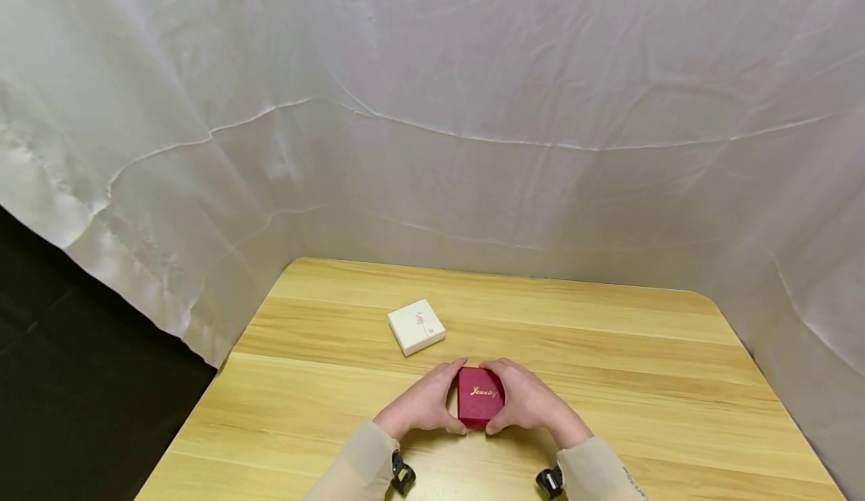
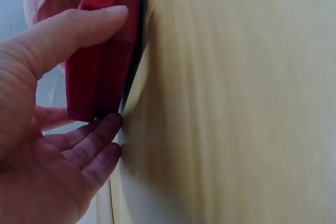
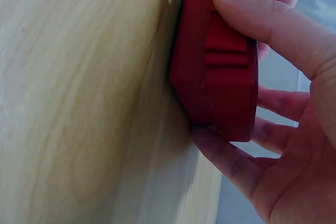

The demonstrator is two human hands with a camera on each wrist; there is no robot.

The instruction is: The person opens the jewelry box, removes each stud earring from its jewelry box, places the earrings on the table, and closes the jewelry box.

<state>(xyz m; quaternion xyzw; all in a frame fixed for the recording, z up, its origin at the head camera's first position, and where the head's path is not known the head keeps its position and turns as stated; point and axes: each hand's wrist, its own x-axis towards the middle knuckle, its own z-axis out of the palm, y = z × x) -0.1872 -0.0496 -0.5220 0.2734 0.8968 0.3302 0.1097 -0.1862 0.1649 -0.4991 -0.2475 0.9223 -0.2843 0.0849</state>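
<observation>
A dark red jewelry box (image 1: 478, 394) with "Jewelry" in gold script on its lid lies near the front of the table, between both hands. My left hand (image 1: 427, 402) holds its left side, with the thumb on the front face and fingers at the back corner. From the right, my right hand (image 1: 525, 399) grips it the same way, its thumb lying on a red ribbon-like band (image 3: 227, 43) on the front face. A seam between lid and base shows on the box (image 2: 100, 77) in the left wrist view. The box's underside is hidden.
A small white box (image 1: 415, 327) with a pink flower print stands behind and left of the red one on the wooden table (image 1: 608, 351). Pale curtains (image 1: 473, 185) enclose the table's back and sides. Something black (image 1: 81, 381) lies beyond the left edge.
</observation>
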